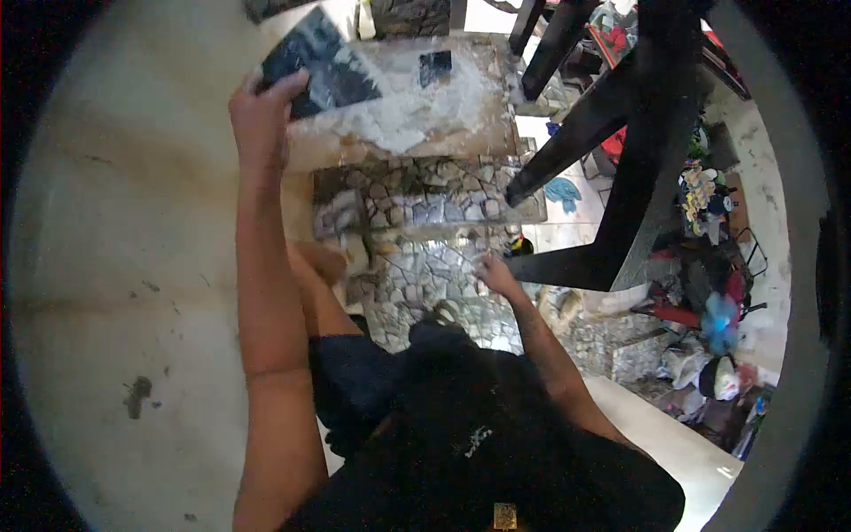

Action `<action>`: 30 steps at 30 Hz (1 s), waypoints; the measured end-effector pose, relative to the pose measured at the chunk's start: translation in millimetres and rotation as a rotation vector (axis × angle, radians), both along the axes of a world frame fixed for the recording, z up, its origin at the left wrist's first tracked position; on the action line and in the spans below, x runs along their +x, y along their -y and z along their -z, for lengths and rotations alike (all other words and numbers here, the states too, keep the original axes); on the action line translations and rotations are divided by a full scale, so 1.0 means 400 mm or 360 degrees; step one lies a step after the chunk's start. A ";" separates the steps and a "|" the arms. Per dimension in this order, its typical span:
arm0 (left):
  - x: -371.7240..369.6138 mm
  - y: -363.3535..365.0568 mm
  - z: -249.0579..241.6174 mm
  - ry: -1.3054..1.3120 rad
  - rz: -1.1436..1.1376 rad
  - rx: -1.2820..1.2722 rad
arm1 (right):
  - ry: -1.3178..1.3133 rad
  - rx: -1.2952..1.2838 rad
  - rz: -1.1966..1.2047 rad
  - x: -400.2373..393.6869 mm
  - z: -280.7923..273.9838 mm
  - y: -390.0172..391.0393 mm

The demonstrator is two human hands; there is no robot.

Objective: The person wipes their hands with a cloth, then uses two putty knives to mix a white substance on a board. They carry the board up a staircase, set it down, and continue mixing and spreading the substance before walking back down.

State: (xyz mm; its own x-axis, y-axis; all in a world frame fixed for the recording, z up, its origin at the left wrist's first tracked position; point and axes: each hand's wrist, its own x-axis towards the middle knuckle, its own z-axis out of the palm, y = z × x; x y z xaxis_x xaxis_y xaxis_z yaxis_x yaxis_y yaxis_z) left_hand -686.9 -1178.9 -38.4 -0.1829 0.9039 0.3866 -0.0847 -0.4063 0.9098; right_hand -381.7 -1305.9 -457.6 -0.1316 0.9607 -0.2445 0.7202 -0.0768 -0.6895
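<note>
A: Left side first? 
B: Pale plaster wall [115, 266], stained, takes up the whole left. Next the person's left hand [261, 115], arm stretched far up, fingers clamped on the near-left corner of a dark tile [324, 62]. 
A: Where's the tile sitting? 
B: Far end, tilted, its lower edge over a step covered in white mortar [425, 106]. A smaller dark tile piece [434, 66] lies flat in the mortar just right of it. 
A: Below that? 
B: Two nearer steps already faced in irregular stone pieces, the stone-clad steps [425, 204]. The person's knee and dark shorts [372, 381] sit at the near middle. 
A: Right hand? 
B: Right hand [496, 273] is low, well apart from the left one, fingers spread and resting on the stone facing of the nearer step, holding nothing that I can see. 
A: Further right? 
B: Black metal beams [620, 160] run diagonally; past them, far right, a heap of clutter [709, 310] on the floor.
</note>
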 end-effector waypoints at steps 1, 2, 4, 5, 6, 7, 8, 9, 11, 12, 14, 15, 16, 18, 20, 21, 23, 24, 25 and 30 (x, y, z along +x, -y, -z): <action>0.001 -0.006 0.013 -0.0117 -0.0002 -0.0040 | 0.0001 -0.0091 -0.0055 0.004 0.013 -0.005; 0.000 -0.026 0.015 -0.0245 -0.0001 -0.0062 | -0.0009 -0.0163 -0.0108 -0.004 0.017 -0.031; -0.001 -0.066 0.005 -0.0522 -0.0026 -0.0133 | 0.0159 -0.0218 -0.0212 -0.023 0.007 -0.069; 0.006 -0.097 0.009 -0.0661 -0.0050 -0.0190 | -0.0042 -0.0290 -0.0227 -0.027 -0.023 -0.103; 0.011 -0.129 0.024 -0.0795 -0.0063 -0.0255 | -0.0240 -0.0372 -0.0231 -0.020 -0.051 -0.127; 0.015 -0.168 0.053 -0.0967 -0.0083 -0.0238 | -0.0388 -0.0401 -0.0146 -0.013 -0.078 -0.166; 0.019 -0.222 0.083 -0.1131 -0.0108 -0.0202 | -0.0539 -0.0427 -0.0060 -0.009 -0.112 -0.205; 0.037 -0.267 0.073 -0.1296 -0.0145 -0.0153 | -0.0688 -0.0449 0.0025 0.004 -0.124 -0.245; 0.054 -0.330 0.097 -0.1457 -0.0113 -0.0216 | -0.0620 -0.0038 0.0133 0.049 -0.139 -0.405; 0.054 -0.378 0.140 -0.1500 -0.0062 -0.0262 | -0.0571 0.0082 0.0202 0.067 -0.179 -0.477; 0.033 -0.465 0.227 -0.1571 0.0056 -0.0365 | -0.0496 0.0107 0.0421 0.027 -0.463 -0.567; 0.017 -0.489 0.254 -0.1597 0.0119 -0.0414 | -0.0483 0.0178 0.0545 0.014 -0.513 -0.629; 0.020 -0.499 0.254 -0.1570 0.0152 -0.0541 | -0.0463 0.0296 0.0618 0.017 -0.490 -0.721; 0.019 -0.474 0.235 -0.1647 0.0079 -0.0540 | -0.0234 0.0624 0.0526 0.027 -0.474 -0.877; 0.045 -0.414 0.223 -0.1821 -0.0129 -0.0345 | 0.0105 0.0462 0.0405 0.005 -0.537 -0.987; 0.057 -0.392 0.193 -0.1846 -0.0130 -0.0301 | 0.0239 0.0132 0.0450 -0.019 -0.579 -1.050; 0.077 -0.365 0.116 -0.1904 -0.0150 -0.0206 | 0.0566 0.0542 0.0272 -0.026 -0.498 -1.188; 0.089 -0.367 0.083 -0.1837 -0.0205 -0.0331 | 0.0564 0.0574 0.0238 -0.047 -0.506 -1.198; 0.101 -0.376 0.050 -0.1770 -0.0266 -0.0435 | 0.0559 0.0623 0.0214 -0.061 -0.528 -1.217; 0.091 -0.489 0.113 -0.1581 -0.0392 -0.0536 | 0.0688 0.1015 0.0002 -0.113 -0.625 -1.164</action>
